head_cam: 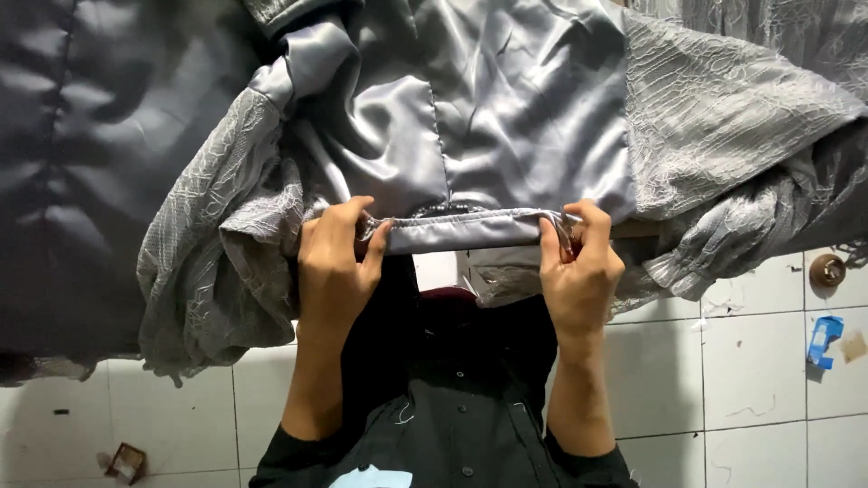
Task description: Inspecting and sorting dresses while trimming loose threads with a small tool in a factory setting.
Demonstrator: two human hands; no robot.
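— What's in hand?

— A grey satin garment [488,99], spread out above the person's lap. Its near edge is rolled or folded into a narrow band [461,230], stretched level between the two hands.

— How are the hands set?

— The left hand [333,262] has its grip closed on the band's left end, thumb and fingers pinching it. The right hand [579,267] is closed on the right end the same way (a bit of clear or pale trim seems caught in that pinch, hard to tell).

— How far along does it look?

— I'd judge the fold along that edge is formed and held taut, with a line of stitching [443,145] running up the satin from it. Whether the band itself is sewn down, I cannot tell.

— And around it?

— Grey lace fabric [723,99] hangs off both sides, bunched at the left [217,271] and draping over the tiled floor [750,380]. On the floor lie a blue scrap [825,340], a small round brown thing [826,269] and a small brown box [127,462]. The loose lace crowds both ends of the band.
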